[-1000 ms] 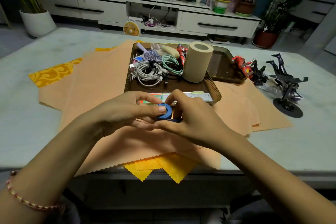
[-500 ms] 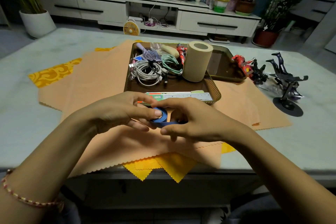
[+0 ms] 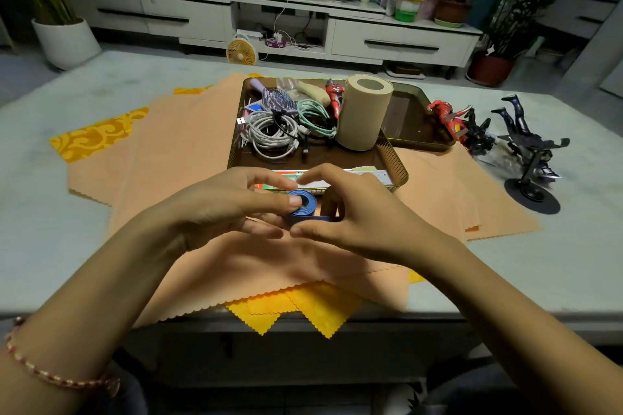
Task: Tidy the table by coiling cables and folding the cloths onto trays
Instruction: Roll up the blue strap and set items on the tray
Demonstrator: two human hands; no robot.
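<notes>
Blue flat cable [image 3: 301, 207], wound into a small tight coil, sits between both hands just above the orange cloth [image 3: 188, 152], right in front of the near rim of the mesh tray [image 3: 394, 162]. The left hand [image 3: 215, 209] pinches the coil, thumb pressed on its top edge. The right hand [image 3: 357, 219] curls round the outer turn and what looks like the loose tail, whose end is hidden under the fingers.

The step, as I judge it, is finishing the winding. To do it well, the left thumb should pin the turns flat so they don't telescope, while the right hand feeds the tail round with light, even tension and no twist. The end then wants tucking or holding before the coil goes into the tray beside the white cable coil [image 3: 269, 133] and the green one [image 3: 312, 113], or it may spring open. The cloths lie unfolded on the worktop [image 3: 50, 229].
</notes>
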